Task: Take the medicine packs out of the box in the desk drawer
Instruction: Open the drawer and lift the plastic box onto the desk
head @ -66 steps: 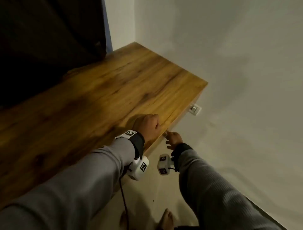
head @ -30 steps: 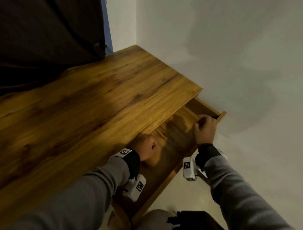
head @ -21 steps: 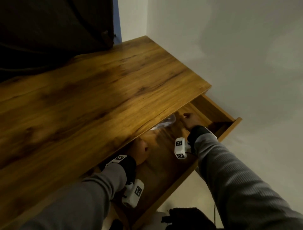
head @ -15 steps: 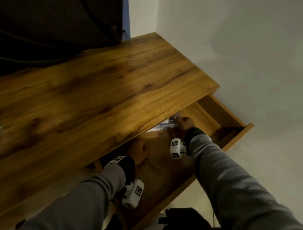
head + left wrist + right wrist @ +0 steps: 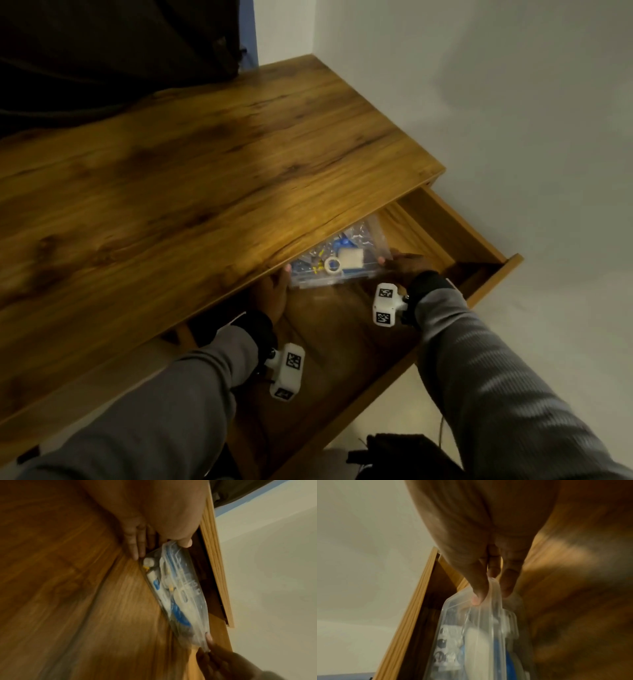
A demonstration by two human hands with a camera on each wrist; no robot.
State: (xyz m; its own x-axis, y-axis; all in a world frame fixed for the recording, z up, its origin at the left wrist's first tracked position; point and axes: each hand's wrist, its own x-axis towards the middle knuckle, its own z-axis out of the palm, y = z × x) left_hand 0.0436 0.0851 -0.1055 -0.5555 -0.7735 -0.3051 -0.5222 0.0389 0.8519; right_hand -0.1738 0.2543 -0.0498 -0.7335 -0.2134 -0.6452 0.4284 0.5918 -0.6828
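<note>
A clear plastic box [image 5: 337, 260] with white, blue and yellow medical items inside lies in the open wooden drawer [image 5: 493, 284], its far part hidden under the desk top [image 5: 205, 164]. My left hand [image 5: 277, 287] holds the box's left end. In the left wrist view the thumb lies on the top of the box [image 5: 176, 595] and the fingers [image 5: 135, 550] are at its side. My right hand [image 5: 394, 262] pinches the right end; in the right wrist view the thumb is on the lid of the box [image 5: 479, 635] and the fingers [image 5: 508, 586] are beneath. The packs inside are blurred.
The drawer's bare wooden floor [image 5: 335, 342] stretches between the box and me. A white wall [image 5: 513, 120] runs close along the drawer's right side. A dark bag or cloth [image 5: 102, 44] sits at the desk's back left. Something dark [image 5: 394, 452] lies low by the floor.
The drawer has slid out. My right hand left the drawer front and took the box's right end. My left hand moved onto its left end, and more of the box now shows.
</note>
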